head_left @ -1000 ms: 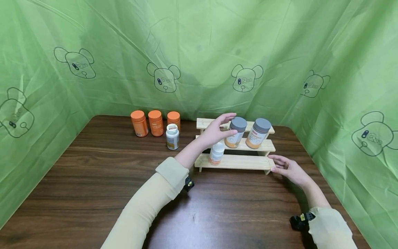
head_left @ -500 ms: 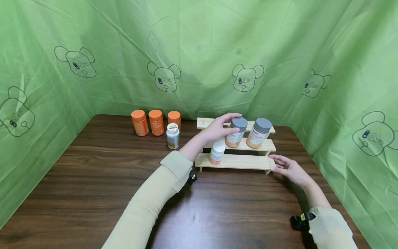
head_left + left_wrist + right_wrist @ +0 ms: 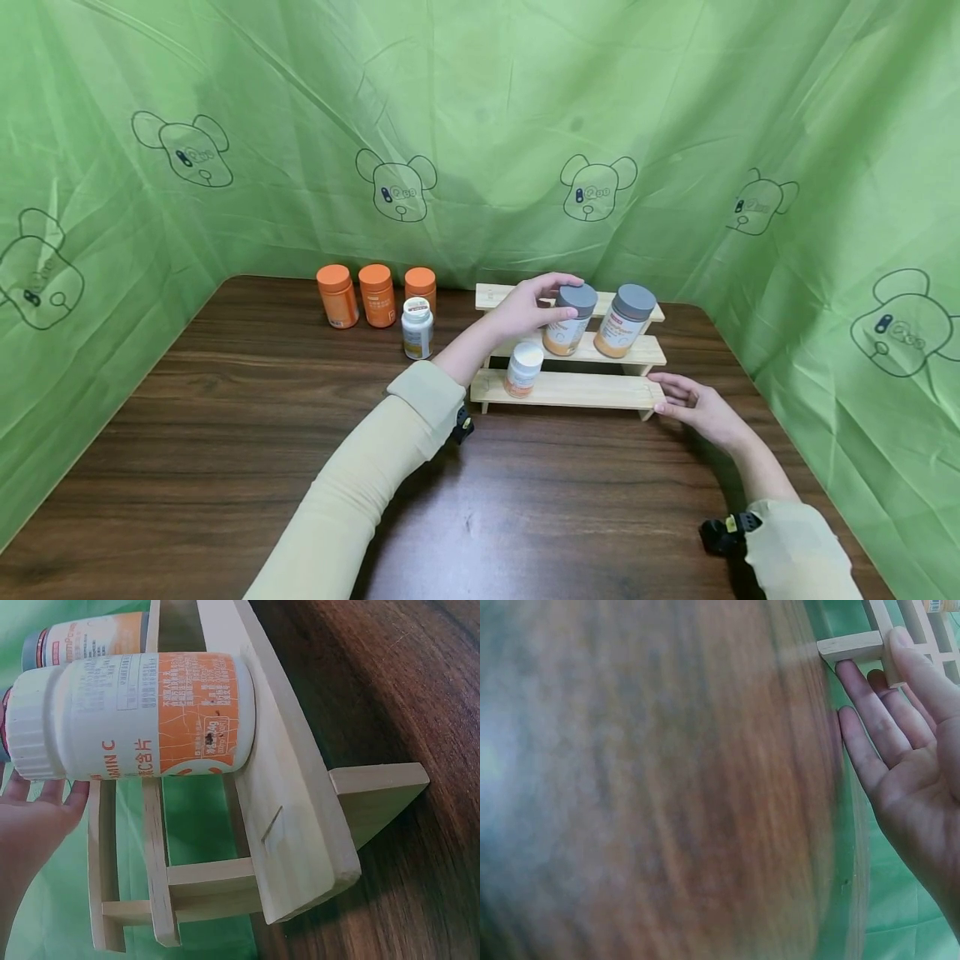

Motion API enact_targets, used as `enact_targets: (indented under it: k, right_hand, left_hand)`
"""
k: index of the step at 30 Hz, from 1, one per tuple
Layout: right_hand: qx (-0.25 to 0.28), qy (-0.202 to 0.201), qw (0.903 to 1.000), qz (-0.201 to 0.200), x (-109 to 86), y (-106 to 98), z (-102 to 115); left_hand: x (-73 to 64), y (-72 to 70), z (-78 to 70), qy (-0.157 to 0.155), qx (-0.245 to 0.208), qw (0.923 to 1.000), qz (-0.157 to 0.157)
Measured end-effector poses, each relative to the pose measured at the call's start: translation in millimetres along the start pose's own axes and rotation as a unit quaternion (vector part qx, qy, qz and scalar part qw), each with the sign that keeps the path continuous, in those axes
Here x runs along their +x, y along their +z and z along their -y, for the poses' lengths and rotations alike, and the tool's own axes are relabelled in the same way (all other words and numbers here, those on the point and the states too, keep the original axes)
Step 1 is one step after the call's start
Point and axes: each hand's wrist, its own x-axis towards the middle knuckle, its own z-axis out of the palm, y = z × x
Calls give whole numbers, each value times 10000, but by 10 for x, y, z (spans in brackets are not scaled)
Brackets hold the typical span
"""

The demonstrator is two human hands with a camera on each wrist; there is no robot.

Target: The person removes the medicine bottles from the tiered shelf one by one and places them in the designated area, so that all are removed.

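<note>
A three-tier wooden display rack (image 3: 592,390) stands on the table. In the head view my left hand (image 3: 521,312) grips the grey lid of a white-and-orange supplement bottle (image 3: 566,333) on the middle tier, thumb in front, fingers behind. A second grey-lidded bottle (image 3: 621,329) stands just right of it. On the lowest tier, at the left, is a smaller white vitamin C bottle (image 3: 127,720), large in the left wrist view. My right hand (image 3: 911,742) holds the right end of the lowest tier between thumb and fingers; some fingertips are partly hidden behind the wood.
Left of the rack, several orange-capped bottles (image 3: 377,300) stand in a row at the table's back. A white bottle (image 3: 417,333) with a yellowish label is in front of the rightmost one. Green cloth (image 3: 495,125) encloses the back and sides of the dark wooden table (image 3: 225,433).
My left hand has shifted slightly right and settled closer around the grey lid. The bottles stay in their places, and my right hand has not visibly moved.
</note>
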Motion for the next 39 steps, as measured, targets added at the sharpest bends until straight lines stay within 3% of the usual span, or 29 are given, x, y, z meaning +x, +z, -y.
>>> enact_targets:
  k: [5,10,30,39]
  right_hand:
    - [-26,85,9999,-61,-6,4,6]
    - [-11,118,9999,-109,-11,9,3]
    - [-163,134,9997,-112,-19,29,58]
    - [-101,147,9998,-91,-15,32,78]
  left_hand:
    - [48,40,65,93,85,9999,-70]
    - [122,64,193,144,141,9992,-357]
    - [-63,-166,-53,48,140,9926,-1204]
    - [-197,-301,-129,68,187,9899,-1406]
